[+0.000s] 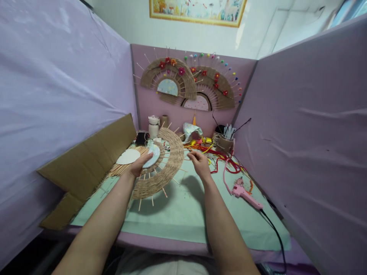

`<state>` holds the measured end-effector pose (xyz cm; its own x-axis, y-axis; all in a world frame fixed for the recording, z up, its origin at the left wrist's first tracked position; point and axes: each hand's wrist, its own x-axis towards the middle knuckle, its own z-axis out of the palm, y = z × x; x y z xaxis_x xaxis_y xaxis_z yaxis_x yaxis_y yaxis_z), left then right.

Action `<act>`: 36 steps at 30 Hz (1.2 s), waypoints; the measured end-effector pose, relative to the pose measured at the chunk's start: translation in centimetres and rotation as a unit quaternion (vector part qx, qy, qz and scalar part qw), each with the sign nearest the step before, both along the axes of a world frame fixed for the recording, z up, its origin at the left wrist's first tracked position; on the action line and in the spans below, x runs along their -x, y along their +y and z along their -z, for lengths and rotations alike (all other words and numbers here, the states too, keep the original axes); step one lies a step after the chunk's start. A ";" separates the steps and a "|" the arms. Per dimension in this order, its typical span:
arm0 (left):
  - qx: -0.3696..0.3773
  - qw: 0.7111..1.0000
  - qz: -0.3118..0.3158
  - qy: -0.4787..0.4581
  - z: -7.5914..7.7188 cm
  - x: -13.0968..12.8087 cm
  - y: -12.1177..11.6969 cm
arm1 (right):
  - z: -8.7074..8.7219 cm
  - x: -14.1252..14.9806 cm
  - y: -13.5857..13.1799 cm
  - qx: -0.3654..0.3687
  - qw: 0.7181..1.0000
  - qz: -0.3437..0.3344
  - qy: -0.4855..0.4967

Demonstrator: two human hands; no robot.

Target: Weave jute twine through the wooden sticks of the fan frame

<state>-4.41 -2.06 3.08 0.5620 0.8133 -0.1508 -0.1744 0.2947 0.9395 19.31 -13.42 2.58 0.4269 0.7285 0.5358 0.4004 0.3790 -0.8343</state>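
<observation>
My left hand (pixel 139 165) grips a half-round twine weaving (pixel 175 156) by its pale blue patterned centre (pixel 153 156), thumb on top. The weaving is tilted above the table, and thin wooden sticks radiate through its bands, their tips poking out past the outer edge. Close to the right-hand side of that edge, my right hand (pixel 200 163) is closed in a pinch beside a stick end. Whatever lies between those fingertips is too small to make out.
A pink glue gun (pixel 243 194) with a black cord lies at right. Red pipe cleaners (pixel 233 167) spread behind it. Folded cardboard (pixel 91 164), a white oval (pixel 128 156) on sticks and a white jar (pixel 154 126) stand left. Finished weavings (pixel 186 82) hang on the back panel.
</observation>
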 end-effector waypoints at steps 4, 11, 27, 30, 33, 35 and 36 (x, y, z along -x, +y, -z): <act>0.017 0.999 0.031 0.027 0.2 -0.3 -0.4 | -0.1 -0.1 -0.2 -0.039 0.996 0.076 0.005; 0.011 0.997 0.052 0.057 0.4 -0.7 -0.6 | 0.3 -0.5 -0.5 -0.119 0.979 0.163 -0.018; -0.022 0.993 0.074 0.087 -0.1 -0.9 -1.4 | 0.1 -1.3 -0.1 -0.020 0.998 0.037 0.039; -0.017 0.994 0.082 0.077 0.0 -0.9 -1.4 | 0.3 -1.3 0.1 -0.011 0.999 0.024 0.023; -0.027 0.994 0.081 0.074 0.2 -0.9 -1.4 | 0.4 -1.2 0.1 -0.013 0.999 0.028 0.023; -0.026 0.994 0.081 0.073 0.3 -0.9 -1.3 | 0.3 -1.2 0.1 -0.011 0.999 0.028 0.024; -0.022 0.994 0.081 0.073 0.3 -0.9 -1.3 | 0.2 -1.2 0.1 -0.010 0.999 0.028 0.025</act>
